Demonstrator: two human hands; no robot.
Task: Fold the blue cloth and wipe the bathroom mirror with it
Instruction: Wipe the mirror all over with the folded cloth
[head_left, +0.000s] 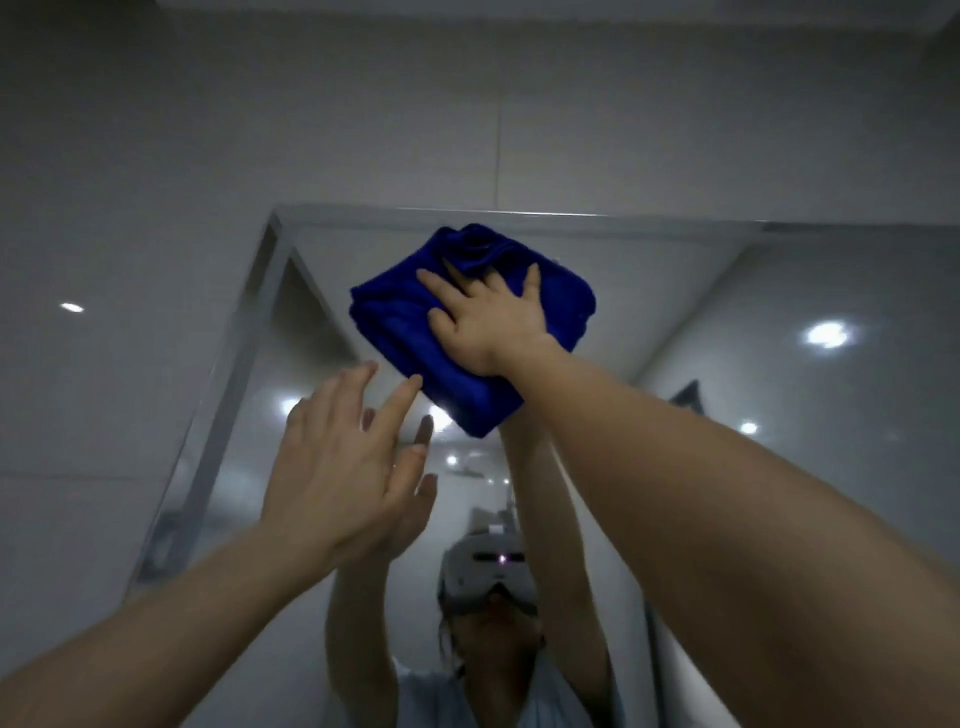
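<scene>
Blue cloth (395, 322): folded into a thick pad, flat against the mirror (675, 312) just below its top edge, a little toward 12 o'clock from the middle of the view; some loose folds bunch at the pad's 12 o'clock end.
Right hand (488, 322): lies palm-down on the cloth, reaching in from 4 o'clock. Its fingers (439, 283) are straight and spread, pressing the pad to the glass rather than curling round it.
Left hand (337, 467): raised at 7 o'clock of the cloth, holding nothing. Its fingers (395, 405) are straight and loosely fanned; the forefinger tip sits at the cloth's lower edge, though whether it touches cannot be told.
Mirror frame (249, 332): pale strip running from the corner at 11 o'clock down toward 7 o'clock.
Wall tiles (311, 130): grey and glossy, above the mirror at 12 o'clock.
Reflection: a person wearing a white headset (493, 566) at 6 o'clock, both arms raised; bright light spots (826, 333) at 3 o'clock.
</scene>
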